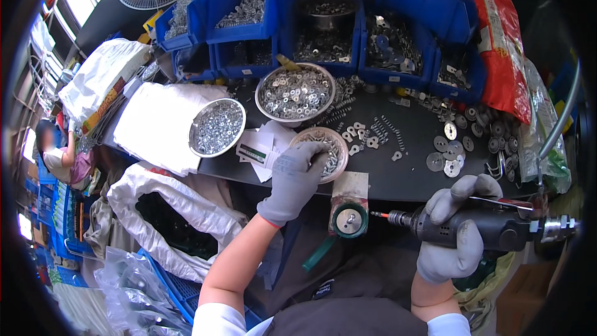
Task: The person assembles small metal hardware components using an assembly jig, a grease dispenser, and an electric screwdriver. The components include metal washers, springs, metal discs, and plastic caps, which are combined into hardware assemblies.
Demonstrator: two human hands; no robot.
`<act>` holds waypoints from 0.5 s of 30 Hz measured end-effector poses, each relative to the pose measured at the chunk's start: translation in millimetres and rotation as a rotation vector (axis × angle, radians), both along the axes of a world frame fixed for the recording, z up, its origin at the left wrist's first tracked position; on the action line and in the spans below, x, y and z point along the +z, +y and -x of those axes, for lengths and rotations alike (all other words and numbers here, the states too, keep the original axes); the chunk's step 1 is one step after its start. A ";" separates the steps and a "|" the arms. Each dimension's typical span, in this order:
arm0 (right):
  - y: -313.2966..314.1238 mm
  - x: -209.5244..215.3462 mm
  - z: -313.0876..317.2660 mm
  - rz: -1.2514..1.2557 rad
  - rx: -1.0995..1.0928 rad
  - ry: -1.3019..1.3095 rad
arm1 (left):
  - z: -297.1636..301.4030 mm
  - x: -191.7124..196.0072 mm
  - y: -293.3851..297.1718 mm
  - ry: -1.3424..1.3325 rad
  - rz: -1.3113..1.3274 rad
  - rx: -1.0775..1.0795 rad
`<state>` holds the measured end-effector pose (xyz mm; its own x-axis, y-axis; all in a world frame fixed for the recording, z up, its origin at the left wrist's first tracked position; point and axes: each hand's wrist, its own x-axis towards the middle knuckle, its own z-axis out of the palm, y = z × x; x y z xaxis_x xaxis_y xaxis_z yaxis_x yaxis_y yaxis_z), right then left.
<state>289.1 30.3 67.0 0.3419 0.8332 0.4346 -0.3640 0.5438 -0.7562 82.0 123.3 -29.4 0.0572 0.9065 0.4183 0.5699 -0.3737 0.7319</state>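
Note:
My left hand, in a grey glove, dips its curled fingers into a small pinkish bowl of screws. The fingertips are partly hidden, and I cannot make out what they pinch. A black power screwdriver lies in my gloved right hand, its bit pointing left. Just left of the bit, a green round part with a metal disc in its middle sits on a small block at the table's front edge. A green strap-like piece hangs below it.
Two metal bowls, one of small fasteners and one of washers, stand behind my left hand. Springs, flat metal tabs and discs lie loose on the black table. Blue bins line the back. Far left, another person sits.

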 end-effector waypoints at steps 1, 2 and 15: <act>-0.8 2.6 3.7 0.026 -0.051 -0.018 | -1.8 4.6 -6.4 -0.201 0.199 -0.065; -1.3 3.2 4.8 0.034 -0.059 -0.019 | -4.8 9.9 -15.8 -0.201 0.208 -0.072; -13.9 3.6 0.8 -0.129 0.165 0.095 | -14.1 17.1 -85.0 -1.180 0.914 -0.472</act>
<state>288.3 16.4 70.6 0.2500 0.8210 0.5132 -0.5222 0.5607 -0.6426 96.2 38.3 -12.3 0.4475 0.8640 -0.2308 -0.5039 0.4568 0.7331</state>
